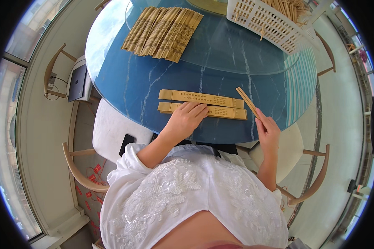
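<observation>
Two flat stacks of long gold-brown paper chopstick sleeves lie crosswise on the blue table in front of me, the far stack (201, 98) and the near stack (228, 113) almost touching. My left hand (186, 119) reaches over the near stack, its fingers bent together on a paper chopstick sleeve at the middle; the fingertips are partly hidden. Between the fingers of my right hand (268, 130) is a pair of wooden chopsticks (247, 101), tilted up and to the left. Their tips stand just beyond the right ends of the stacks.
Filled sleeves (162, 33) lie side by side at the far left on the glass turntable (220, 45). A white perforated basket (262, 25) holding many loose chopsticks stands far right. Chairs surround the round table (145, 91); a laptop (77, 83) and a phone (127, 143) rest on seats at left.
</observation>
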Demonstrator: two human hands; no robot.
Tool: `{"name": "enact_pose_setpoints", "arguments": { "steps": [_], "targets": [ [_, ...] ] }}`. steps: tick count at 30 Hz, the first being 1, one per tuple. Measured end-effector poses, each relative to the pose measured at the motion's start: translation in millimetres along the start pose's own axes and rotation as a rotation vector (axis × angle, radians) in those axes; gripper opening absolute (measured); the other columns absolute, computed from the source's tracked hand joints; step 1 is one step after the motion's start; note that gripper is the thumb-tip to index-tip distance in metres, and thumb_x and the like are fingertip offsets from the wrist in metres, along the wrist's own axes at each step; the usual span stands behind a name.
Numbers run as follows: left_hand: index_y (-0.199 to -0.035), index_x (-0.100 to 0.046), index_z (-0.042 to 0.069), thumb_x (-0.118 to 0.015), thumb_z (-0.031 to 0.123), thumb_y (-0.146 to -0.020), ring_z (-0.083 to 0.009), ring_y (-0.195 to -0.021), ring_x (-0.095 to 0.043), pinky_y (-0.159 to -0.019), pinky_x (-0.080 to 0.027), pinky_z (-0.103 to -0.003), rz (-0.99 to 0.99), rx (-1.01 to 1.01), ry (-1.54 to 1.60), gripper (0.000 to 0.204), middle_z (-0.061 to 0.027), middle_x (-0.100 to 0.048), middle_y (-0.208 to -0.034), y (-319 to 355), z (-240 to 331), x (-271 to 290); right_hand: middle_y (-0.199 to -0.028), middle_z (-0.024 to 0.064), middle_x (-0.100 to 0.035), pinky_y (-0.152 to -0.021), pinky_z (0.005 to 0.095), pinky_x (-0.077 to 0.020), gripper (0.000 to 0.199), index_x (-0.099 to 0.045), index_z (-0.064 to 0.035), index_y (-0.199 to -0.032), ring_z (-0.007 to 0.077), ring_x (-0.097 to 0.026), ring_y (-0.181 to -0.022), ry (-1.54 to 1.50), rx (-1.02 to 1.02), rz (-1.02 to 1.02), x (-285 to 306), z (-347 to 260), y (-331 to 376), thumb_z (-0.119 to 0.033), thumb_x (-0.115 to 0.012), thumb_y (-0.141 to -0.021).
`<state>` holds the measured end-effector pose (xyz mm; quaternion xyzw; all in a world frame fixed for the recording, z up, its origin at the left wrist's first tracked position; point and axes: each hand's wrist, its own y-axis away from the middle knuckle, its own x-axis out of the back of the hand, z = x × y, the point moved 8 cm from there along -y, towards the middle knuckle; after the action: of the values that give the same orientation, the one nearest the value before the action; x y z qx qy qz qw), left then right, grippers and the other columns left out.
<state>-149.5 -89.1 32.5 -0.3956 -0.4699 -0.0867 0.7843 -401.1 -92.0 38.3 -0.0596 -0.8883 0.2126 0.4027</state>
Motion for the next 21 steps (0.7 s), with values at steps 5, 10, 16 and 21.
{"name": "enact_pose_setpoints", "arguments": {
  "steps": [5, 10, 16, 21],
  "targets": [
    [-0.101, -0.067, 0.001, -0.067, 0.007, -0.078, -0.0240, -0.099, -0.064, -0.085, -0.052, -0.036, 0.045, -0.030, -0.034, 0.024, -0.0074, -0.066, -0.107, 5, 2, 1, -0.065, 0.0021, -0.049, -0.054, 0.0275, -0.0389, 0.038, -0.070, -0.0172, -0.122, 0.0125, -0.046, -0.057, -0.017, 0.014, -0.023, -2, -7, -4, -0.002, -0.069, -0.087],
    [-0.095, -0.068, 0.003, -0.069, 0.009, -0.074, -0.0222, -0.096, -0.065, -0.084, -0.053, -0.036, 0.054, -0.044, -0.043, 0.021, -0.0051, -0.068, -0.102, 3, 2, 5, -0.067, 0.0020, -0.051, -0.053, 0.0276, -0.0388, 0.039, -0.070, -0.0181, -0.122, 0.0127, -0.046, -0.057, -0.003, 0.009, -0.029, -1, -11, -5, -0.003, -0.070, -0.086],
    [-0.090, -0.068, 0.006, -0.072, 0.008, -0.074, -0.0228, -0.091, -0.065, -0.077, -0.051, -0.036, 0.137, 0.043, 0.031, 0.017, -0.0041, -0.069, -0.091, -1, -5, 17, -0.067, 0.0016, -0.051, -0.052, 0.0280, -0.0380, 0.040, -0.069, -0.0175, -0.123, 0.0123, -0.046, -0.056, -0.044, 0.006, -0.003, 1, -11, -4, -0.003, -0.071, -0.086],
    [-0.089, -0.065, 0.005, -0.071, 0.006, -0.079, -0.0261, -0.080, -0.060, -0.071, -0.046, -0.038, 0.141, 0.121, 0.056, 0.011, -0.0057, -0.064, -0.082, -2, -10, 35, -0.068, 0.0023, -0.050, -0.056, 0.0273, -0.0383, 0.041, -0.065, -0.0155, -0.128, 0.0121, -0.045, -0.059, -0.224, -0.114, -0.073, -8, -9, -1, -0.002, -0.066, -0.089]
  ]
}}
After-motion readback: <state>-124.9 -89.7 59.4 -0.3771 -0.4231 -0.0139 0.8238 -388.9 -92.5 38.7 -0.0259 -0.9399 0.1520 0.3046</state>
